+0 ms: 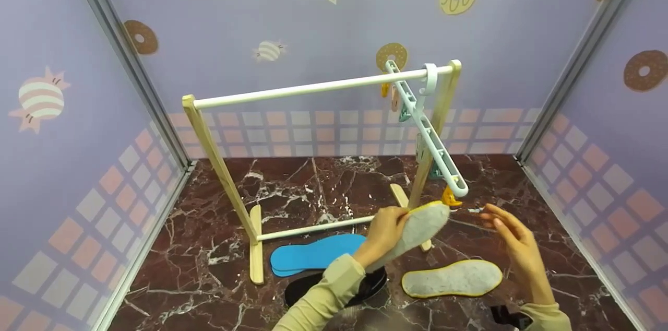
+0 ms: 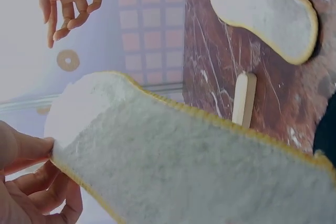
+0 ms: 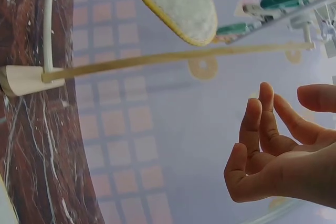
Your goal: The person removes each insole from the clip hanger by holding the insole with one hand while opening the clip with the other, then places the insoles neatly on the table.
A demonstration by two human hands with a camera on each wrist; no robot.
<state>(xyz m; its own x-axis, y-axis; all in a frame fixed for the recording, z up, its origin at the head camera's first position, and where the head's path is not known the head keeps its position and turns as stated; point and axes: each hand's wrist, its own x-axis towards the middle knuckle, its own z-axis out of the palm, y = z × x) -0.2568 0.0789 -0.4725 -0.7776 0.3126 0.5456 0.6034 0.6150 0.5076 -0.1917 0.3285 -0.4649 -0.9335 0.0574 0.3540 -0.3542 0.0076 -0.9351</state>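
Observation:
A grey fuzzy insole with a yellow edge (image 1: 425, 225) is held up at a slant by my left hand (image 1: 385, 232). In the left wrist view, the thumb and fingers pinch the insole (image 2: 152, 150) by its edge. Its upper end is just below an orange clip (image 1: 451, 196) at the near end of a pale green clip hanger (image 1: 430, 135). To the right of the clip, my right hand (image 1: 514, 245) is in the air, holding nothing; the right wrist view shows its fingers (image 3: 252, 124) loosely bent. A matching grey insole (image 1: 453, 279) lies flat on the marbled surface below.
The hanger hooks over the top bar (image 1: 313, 89) of a wooden rack, near its right post (image 1: 443, 106). More clips hang along it. Blue insoles (image 1: 318, 252) lie stacked by the rack's foot. A black object (image 1: 300, 289) is partly behind my left sleeve.

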